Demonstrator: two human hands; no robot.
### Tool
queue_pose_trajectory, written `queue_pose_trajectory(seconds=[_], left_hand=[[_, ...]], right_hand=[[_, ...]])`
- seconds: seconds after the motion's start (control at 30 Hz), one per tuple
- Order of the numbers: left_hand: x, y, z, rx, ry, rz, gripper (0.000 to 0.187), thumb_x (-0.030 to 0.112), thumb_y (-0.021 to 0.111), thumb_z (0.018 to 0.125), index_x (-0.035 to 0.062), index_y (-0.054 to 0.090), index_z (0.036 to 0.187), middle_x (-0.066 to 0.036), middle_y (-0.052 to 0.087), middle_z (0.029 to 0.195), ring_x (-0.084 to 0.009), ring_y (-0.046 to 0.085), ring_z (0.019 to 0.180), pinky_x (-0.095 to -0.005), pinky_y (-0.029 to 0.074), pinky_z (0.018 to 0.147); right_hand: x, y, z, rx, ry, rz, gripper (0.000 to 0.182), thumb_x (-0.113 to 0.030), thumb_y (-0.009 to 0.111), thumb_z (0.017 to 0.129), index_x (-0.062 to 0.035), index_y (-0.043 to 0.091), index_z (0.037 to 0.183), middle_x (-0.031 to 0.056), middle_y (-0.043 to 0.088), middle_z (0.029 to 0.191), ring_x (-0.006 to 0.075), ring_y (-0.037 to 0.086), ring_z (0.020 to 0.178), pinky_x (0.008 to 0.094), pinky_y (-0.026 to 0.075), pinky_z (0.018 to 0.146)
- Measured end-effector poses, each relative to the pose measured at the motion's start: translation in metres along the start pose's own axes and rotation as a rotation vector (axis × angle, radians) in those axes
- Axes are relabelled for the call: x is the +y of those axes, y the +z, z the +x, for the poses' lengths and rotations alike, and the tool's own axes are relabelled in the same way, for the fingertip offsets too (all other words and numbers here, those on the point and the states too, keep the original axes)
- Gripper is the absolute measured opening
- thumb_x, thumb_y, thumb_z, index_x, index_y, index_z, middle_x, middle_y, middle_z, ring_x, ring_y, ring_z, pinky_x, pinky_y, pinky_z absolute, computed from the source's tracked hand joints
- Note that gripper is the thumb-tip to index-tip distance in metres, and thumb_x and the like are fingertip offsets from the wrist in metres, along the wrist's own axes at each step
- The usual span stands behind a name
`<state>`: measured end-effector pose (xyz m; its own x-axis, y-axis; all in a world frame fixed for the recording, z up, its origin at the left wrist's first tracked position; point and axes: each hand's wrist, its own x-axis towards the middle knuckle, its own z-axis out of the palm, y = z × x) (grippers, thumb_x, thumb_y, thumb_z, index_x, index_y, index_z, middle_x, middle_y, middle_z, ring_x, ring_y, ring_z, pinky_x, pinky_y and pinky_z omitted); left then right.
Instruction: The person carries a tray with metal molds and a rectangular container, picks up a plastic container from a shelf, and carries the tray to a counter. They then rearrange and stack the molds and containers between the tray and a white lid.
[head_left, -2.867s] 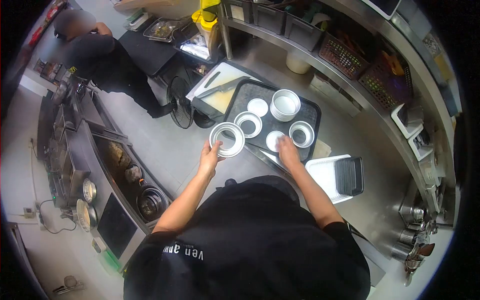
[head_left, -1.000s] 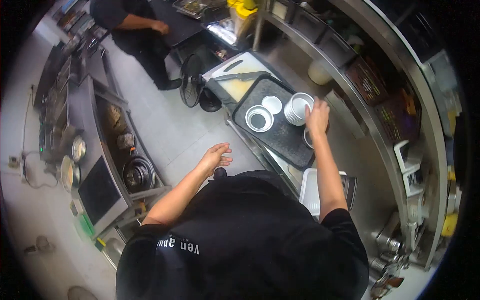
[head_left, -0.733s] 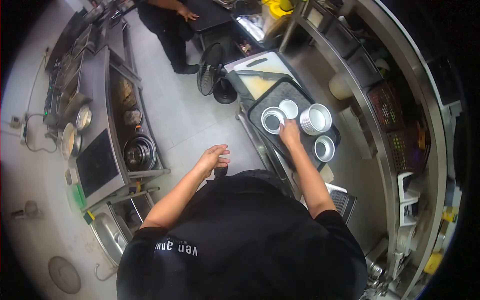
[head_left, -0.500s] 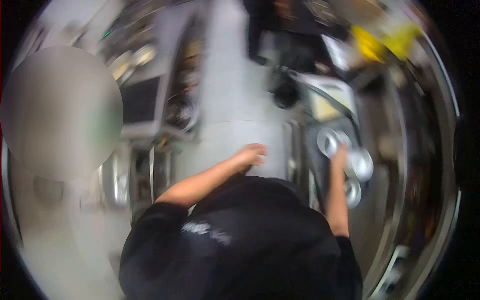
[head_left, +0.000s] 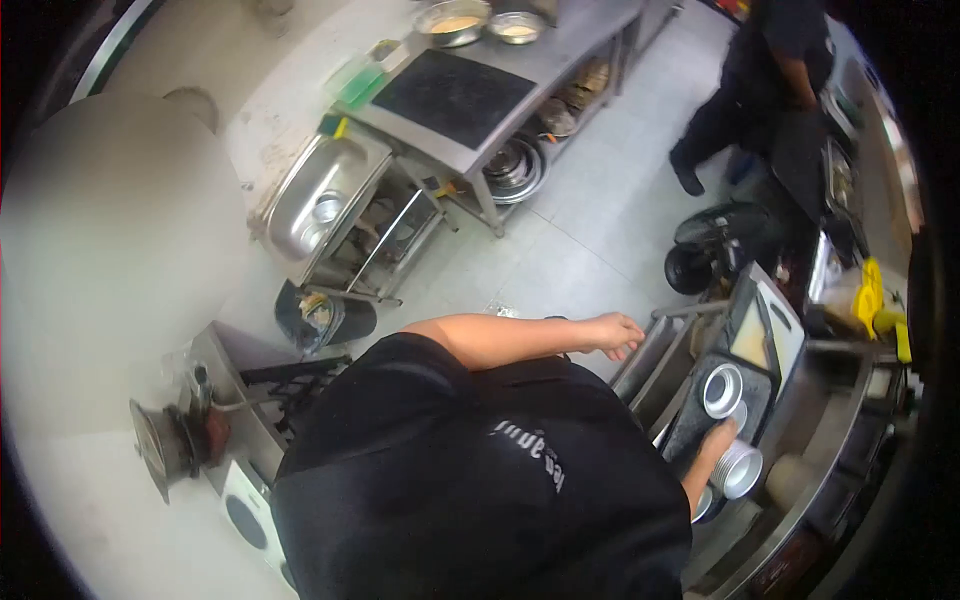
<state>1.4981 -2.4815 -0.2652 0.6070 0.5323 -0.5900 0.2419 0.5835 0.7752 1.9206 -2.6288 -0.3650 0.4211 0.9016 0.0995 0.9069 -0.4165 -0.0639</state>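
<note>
My left hand (head_left: 612, 335) hangs in front of my body with its fingers loosely bent and apart, nothing in it. At the right, my right hand (head_left: 716, 440) is among round metal tins on a dark board (head_left: 690, 425). Its fingers are closed at the rim of one tin (head_left: 739, 415), partly hidden behind the hand. Another tin (head_left: 722, 390) lies just beyond the fingers, and a nested stack of tins (head_left: 738, 470) leans beside the hand. My forearm partly covers one more tin (head_left: 703, 503).
A white cutting board (head_left: 783, 325) lies beyond the tins. Across the floor are a steel sink (head_left: 300, 190), a steel table with a black mat (head_left: 455, 97) and bowls (head_left: 453, 25), and a bin (head_left: 350, 322). A person in dark clothes (head_left: 755, 80) stands at the far right.
My view has turned left, so the sink and steel table now show more fully and the picture is sharper. My right hand stays among the tins; my left arm reaches further across my body.
</note>
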Motion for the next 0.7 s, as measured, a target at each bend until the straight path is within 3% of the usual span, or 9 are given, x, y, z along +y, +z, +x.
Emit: queue_pose_trajectory(seconds=[0.1, 0.17, 0.2, 0.23, 0.3, 0.37, 0.53, 0.63, 0.7], left_hand=[[-0.008, 0.004, 0.015, 0.004, -0.018, -0.035, 0.036, 0.029, 0.05, 0.094, 0.0053, 0.052, 0.122, -0.008, 0.06, 0.106, -0.0186, 0.062, 0.077, -0.0301, 0.053, 0.066], [0.008, 0.015, 0.01, -0.011, -0.028, -0.004, 0.036, 0.028, 0.051, 0.094, 0.0063, 0.051, 0.122, -0.009, 0.06, 0.108, -0.0185, 0.062, 0.083, -0.0292, 0.053, 0.069], [0.018, 0.022, 0.01, -0.023, -0.042, 0.002, 0.038, 0.031, 0.052, 0.094, 0.0063, 0.051, 0.123, -0.009, 0.06, 0.108, -0.0183, 0.062, 0.084, -0.0289, 0.053, 0.07], [0.029, 0.027, 0.011, -0.037, -0.04, 0.008, 0.039, 0.033, 0.052, 0.094, 0.0059, 0.052, 0.122, -0.009, 0.061, 0.108, -0.0178, 0.062, 0.084, -0.0288, 0.053, 0.071], [0.039, 0.036, 0.03, -0.07, 0.057, 0.013, 0.037, 0.031, 0.054, 0.094, 0.0044, 0.054, 0.12, -0.009, 0.062, 0.108, -0.0177, 0.062, 0.084, -0.0292, 0.052, 0.073], [0.062, 0.058, 0.053, -0.079, 0.131, 0.088, 0.041, 0.029, 0.054, 0.094, 0.003, 0.05, 0.125, -0.009, 0.061, 0.112, -0.0174, 0.061, 0.092, -0.0308, 0.051, 0.078], [0.116, 0.13, 0.073, -0.158, 0.319, 0.058, 0.046, 0.03, 0.055, 0.094, 0.0028, 0.047, 0.13, -0.008, 0.058, 0.12, -0.018, 0.056, 0.106, -0.0351, 0.047, 0.089], [0.123, 0.156, 0.086, -0.446, 0.111, -0.084, 0.046, 0.028, 0.053, 0.095, 0.0027, 0.044, 0.132, -0.009, 0.055, 0.125, -0.0207, 0.052, 0.115, -0.0416, 0.043, 0.096], [0.12, 0.16, 0.09, -0.44, 0.11, -0.092, 0.042, 0.025, 0.053, 0.095, 0.0026, 0.046, 0.13, -0.009, 0.056, 0.122, -0.0202, 0.054, 0.113, -0.0405, 0.046, 0.094]], right_hand=[[0.038, 0.049, 0.005, 0.078, 0.012, 0.023, 0.016, -0.002, 0.048, 0.08, 0.0031, 0.06, 0.088, 0.0211, 0.061, 0.093, 0.0386, 0.059, 0.087, 0.0459, 0.046, 0.08], [0.022, 0.019, 0.01, -0.047, 0.066, 0.01, 0.021, -0.002, 0.048, 0.081, 0.0047, 0.062, 0.095, 0.0236, 0.061, 0.099, 0.0383, 0.058, 0.094, 0.0442, 0.045, 0.086], [0.028, 0.028, 0.014, 0.28, 0.045, 0.087, 0.022, -0.003, 0.05, 0.079, 0.0057, 0.062, 0.095, 0.0249, 0.061, 0.102, 0.0386, 0.059, 0.092, 0.0447, 0.046, 0.084], [0.032, 0.021, 0.023, 0.188, 0.188, 0.203, 0.024, -0.008, 0.054, 0.077, 0.0062, 0.063, 0.095, 0.0261, 0.061, 0.102, 0.0385, 0.06, 0.091, 0.0447, 0.047, 0.082], [-0.019, -0.058, 0.02, 0.358, 0.378, 0.489, 0.02, -0.01, 0.057, 0.079, 0.0026, 0.062, 0.093, 0.0228, 0.061, 0.093, 0.0346, 0.06, 0.086, 0.0399, 0.047, 0.08], [-0.027, -0.085, 0.025, 0.476, 0.36, 0.559, 0.021, -0.013, 0.059, 0.083, 0.0031, 0.06, 0.097, 0.0152, 0.063, 0.082, 0.0263, 0.061, 0.076, 0.0346, 0.049, 0.069], [-0.077, -0.158, -0.01, 0.206, 0.544, 2.073, 0.017, -0.013, 0.056, 0.089, -0.0002, 0.058, 0.1, 0.0049, 0.06, 0.086, 0.0139, 0.056, 0.072, 0.0267, 0.046, 0.059], [-0.095, -0.164, -0.028, 0.091, 0.497, 2.167, 0.016, -0.011, 0.053, 0.091, 0.0005, 0.058, 0.102, 0.0077, 0.06, 0.094, 0.0148, 0.057, 0.075, 0.0289, 0.048, 0.059], [-0.104, -0.179, -0.034, 0.096, 0.498, 2.169, 0.018, -0.011, 0.054, 0.091, 0.0013, 0.057, 0.104, 0.0085, 0.061, 0.095, 0.015, 0.058, 0.076, 0.0285, 0.049, 0.059]])
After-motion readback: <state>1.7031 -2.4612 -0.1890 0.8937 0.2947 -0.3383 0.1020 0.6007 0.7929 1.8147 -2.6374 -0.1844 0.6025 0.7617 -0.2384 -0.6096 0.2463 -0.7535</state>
